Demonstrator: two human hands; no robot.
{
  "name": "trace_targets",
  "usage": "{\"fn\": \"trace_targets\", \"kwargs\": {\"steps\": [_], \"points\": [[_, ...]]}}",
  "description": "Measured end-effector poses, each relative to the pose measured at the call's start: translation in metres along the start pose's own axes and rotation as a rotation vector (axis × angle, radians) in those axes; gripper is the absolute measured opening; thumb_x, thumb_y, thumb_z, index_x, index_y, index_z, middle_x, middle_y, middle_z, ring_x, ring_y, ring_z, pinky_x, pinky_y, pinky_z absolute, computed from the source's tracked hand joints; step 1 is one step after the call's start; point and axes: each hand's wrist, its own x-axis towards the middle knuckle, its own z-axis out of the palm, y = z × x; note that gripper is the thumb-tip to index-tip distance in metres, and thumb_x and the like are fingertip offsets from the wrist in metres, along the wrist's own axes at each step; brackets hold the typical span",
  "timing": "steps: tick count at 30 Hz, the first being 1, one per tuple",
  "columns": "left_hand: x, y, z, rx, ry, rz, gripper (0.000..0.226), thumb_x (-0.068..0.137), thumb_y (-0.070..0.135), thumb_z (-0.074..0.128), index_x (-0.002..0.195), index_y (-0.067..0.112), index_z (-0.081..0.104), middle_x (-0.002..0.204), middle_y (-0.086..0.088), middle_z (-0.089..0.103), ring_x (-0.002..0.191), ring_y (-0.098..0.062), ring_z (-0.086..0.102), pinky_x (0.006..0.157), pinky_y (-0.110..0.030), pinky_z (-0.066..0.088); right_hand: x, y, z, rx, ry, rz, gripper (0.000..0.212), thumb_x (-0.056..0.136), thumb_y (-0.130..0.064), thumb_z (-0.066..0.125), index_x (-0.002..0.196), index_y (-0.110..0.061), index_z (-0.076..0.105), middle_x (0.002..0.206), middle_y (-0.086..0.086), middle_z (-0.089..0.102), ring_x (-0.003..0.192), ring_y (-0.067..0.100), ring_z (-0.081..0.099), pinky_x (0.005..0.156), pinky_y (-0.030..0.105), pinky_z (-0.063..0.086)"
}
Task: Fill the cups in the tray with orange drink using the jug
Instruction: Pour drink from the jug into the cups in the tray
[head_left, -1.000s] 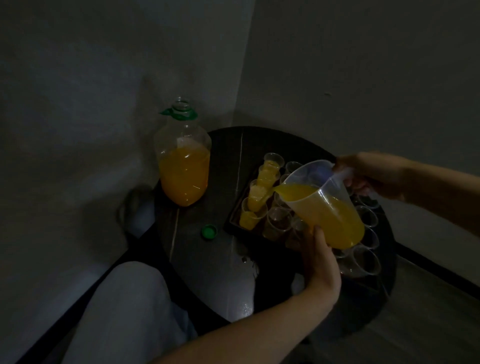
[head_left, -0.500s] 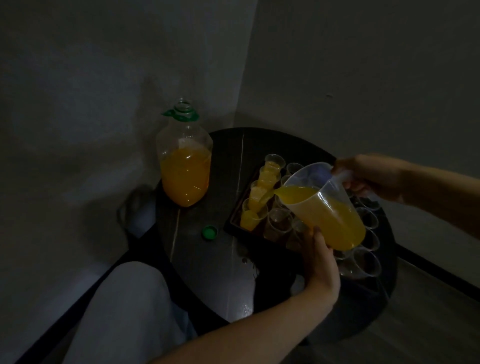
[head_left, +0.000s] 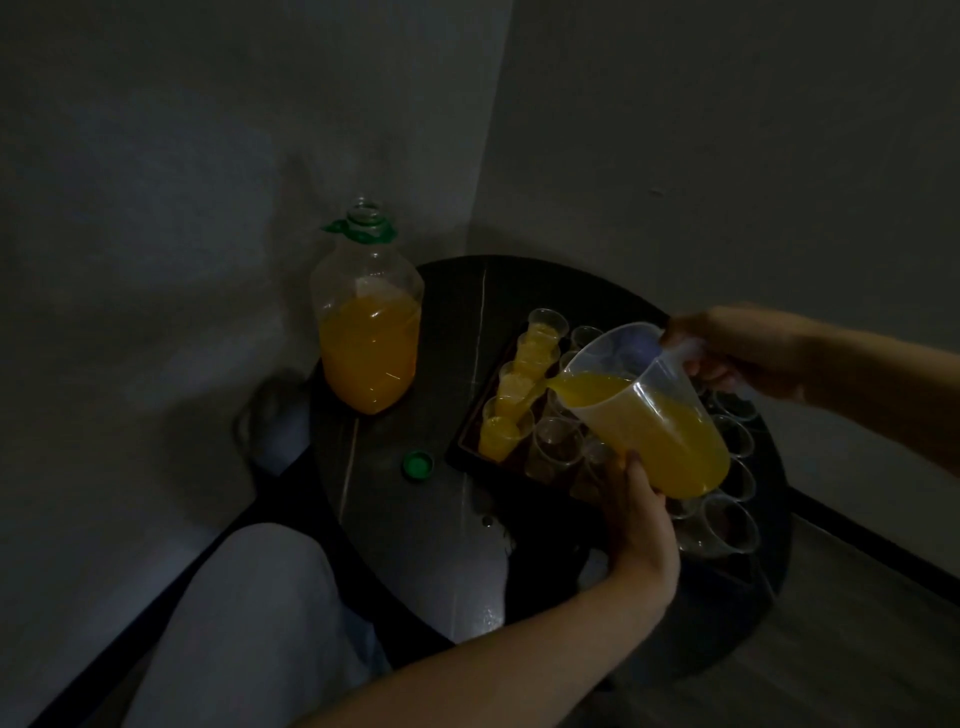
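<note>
A clear plastic jug (head_left: 660, 415) half full of orange drink hangs tilted over the dark tray (head_left: 462, 441) of small clear cups. My right hand (head_left: 737, 353) grips its handle. My left hand (head_left: 636, 504) presses against the jug's lower side from below. The spout points left and a thin orange stream runs from it into a cup (head_left: 511, 387) in the left column. That left column holds several cups with orange drink, such as the nearest one (head_left: 501, 434). The cups to their right, such as one (head_left: 558, 447) by the jug, look empty.
The tray sits on a round dark table (head_left: 441, 519) in a room corner. A large open bottle (head_left: 369, 332) of orange drink stands at the table's left, its green cap (head_left: 418, 464) lying in front. More empty cups (head_left: 727, 525) lie at the right. My knee (head_left: 249, 597) is lower left.
The jug has tipped a little further to the left and the orange stream now runs from its spout. Both hands stay on the jug.
</note>
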Motion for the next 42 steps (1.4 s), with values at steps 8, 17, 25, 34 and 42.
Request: {"fn": "trace_targets", "kwargs": {"steps": [8, 17, 25, 34, 42], "points": [[0.0, -0.002, 0.0, -0.027, 0.01, 0.086, 0.153, 0.018, 0.105, 0.053, 0.154, 0.039, 0.027, 0.154, 0.004, 0.038, 0.117, -0.002, 0.051, 0.111, -0.031, 0.036, -0.001, 0.002, 0.002, 0.029, 0.003, 0.012, 0.025, 0.097, -0.023, 0.052, 0.077, -0.01, 0.059, 0.059, 0.003, 0.046, 0.047, 0.009, 0.035, 0.047, 0.023, 0.028], [0.0, -0.002, -0.002, 0.034, 0.031, 0.057, 0.055, 0.103, 0.055, 0.04, 0.153, 0.035, 0.028, 0.137, 0.01, 0.048, 0.112, 0.002, 0.051, 0.114, -0.032, 0.036, -0.002, 0.006, 0.006, 0.067, -0.014, 0.02, 0.027, 0.097, -0.024, 0.052, 0.075, -0.01, 0.058, 0.057, 0.003, 0.045, 0.045, 0.009, 0.034, 0.048, 0.023, 0.027], [0.0, 0.002, -0.001, 0.038, 0.048, 0.073, 0.136, 0.036, 0.108, 0.045, 0.155, 0.046, 0.025, 0.16, 0.006, 0.032, 0.145, -0.016, 0.037, 0.122, -0.046, 0.029, -0.002, 0.009, 0.006, 0.085, 0.042, 0.006, 0.021, 0.096, -0.022, 0.05, 0.081, -0.009, 0.056, 0.059, 0.005, 0.045, 0.051, 0.012, 0.035, 0.053, 0.027, 0.028], [0.01, 0.018, 0.001, 0.04, 0.05, 0.091, 0.135, 0.035, 0.108, 0.045, 0.154, 0.047, 0.027, 0.161, 0.003, 0.031, 0.146, -0.019, 0.034, 0.121, -0.05, 0.027, 0.013, 0.023, -0.012, 0.19, 0.107, -0.022, 0.023, 0.076, -0.036, 0.059, 0.063, -0.017, 0.059, 0.063, 0.007, 0.044, 0.054, 0.016, 0.036, 0.054, 0.031, 0.024], [0.03, 0.05, 0.03, 0.071, 0.072, 0.051, 0.095, 0.077, 0.089, 0.042, 0.157, 0.046, 0.013, 0.163, 0.006, 0.019, 0.15, -0.024, 0.023, 0.123, -0.05, 0.019, 0.036, 0.031, -0.047, 0.354, 0.135, -0.039, 0.026, 0.088, -0.025, 0.05, 0.062, -0.021, 0.046, 0.058, 0.0, 0.037, 0.05, 0.012, 0.031, 0.055, 0.031, 0.022]]}}
